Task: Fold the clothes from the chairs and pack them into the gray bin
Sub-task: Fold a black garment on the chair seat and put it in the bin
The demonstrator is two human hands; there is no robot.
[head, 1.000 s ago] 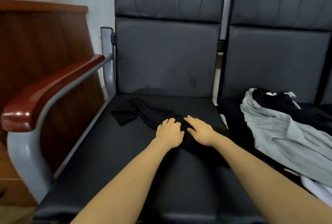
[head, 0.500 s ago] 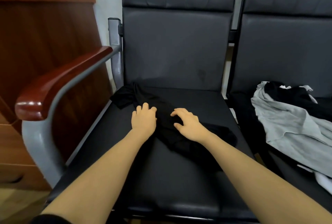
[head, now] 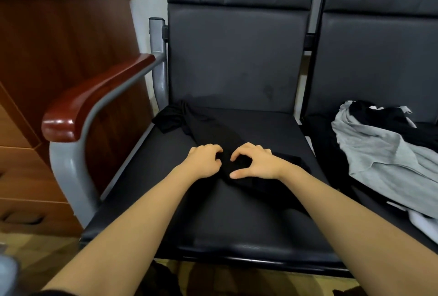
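Here, in the head view, the left hand (head: 205,161) and right hand (head: 257,164) each have their grip curled onto a black garment (head: 213,133) lying unfolded across the left chair (head: 237,224); right of that chair, a gray garment (head: 379,153) and other clothes wait heaped; the gray bin is unseen, so most work remains.

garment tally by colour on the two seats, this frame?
Black: 2, the black garment under both hands on the near seat, and a black piece in the pile on the next seat
Gray: 1, the gray shirt
White: 1, a white cloth at the pile's front edge
Total: 4 visible; the pile may hide more.
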